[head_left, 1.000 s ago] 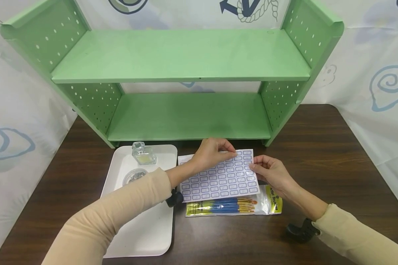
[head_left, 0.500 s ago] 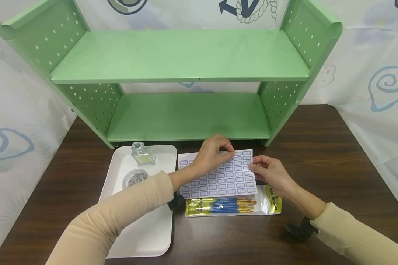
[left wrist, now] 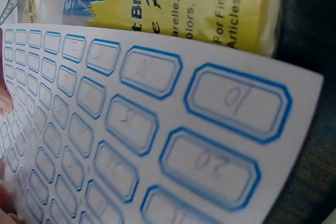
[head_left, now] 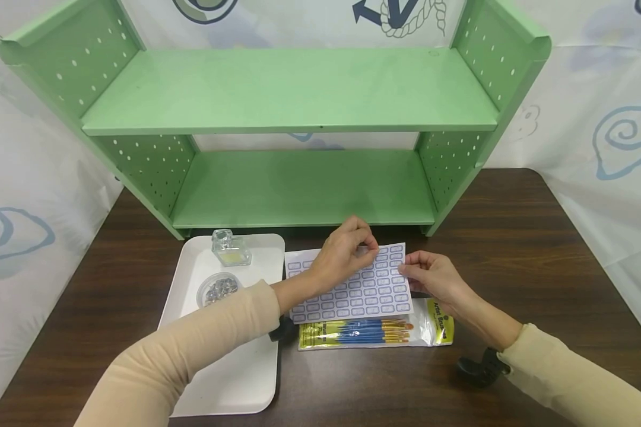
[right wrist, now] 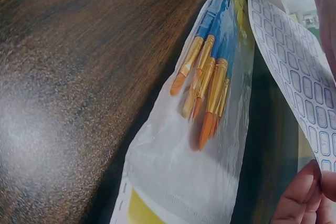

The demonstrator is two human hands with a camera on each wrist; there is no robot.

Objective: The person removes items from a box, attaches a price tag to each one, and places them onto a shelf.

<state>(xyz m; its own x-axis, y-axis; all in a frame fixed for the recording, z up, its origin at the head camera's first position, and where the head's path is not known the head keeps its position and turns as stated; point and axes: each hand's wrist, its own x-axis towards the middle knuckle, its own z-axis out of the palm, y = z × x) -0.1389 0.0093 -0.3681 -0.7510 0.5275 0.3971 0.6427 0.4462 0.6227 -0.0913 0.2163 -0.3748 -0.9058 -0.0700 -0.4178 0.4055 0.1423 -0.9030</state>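
Lying nearer me on the table (head_left: 363,388), the brush pack (head_left: 374,333) is showing beneath the label sheet (head_left: 352,299), probably light, bendy, easily creased; I'm favouring its edges, right grip (head_left: 435,276) pinching the right side, left grip (head_left: 344,252) the far one.

Tabletop (head_left: 513,249): dark brown wood grain, rounded far right corner, pale glare patch in the right wrist view. Directly on it: green two-tier shelf (head_left: 291,95) at the far side, perforated side panels; white tray (head_left: 235,379), rounded corners, at left; clear packet of brushes (head_left: 374,331), yellow at both ends, just right of the tray.
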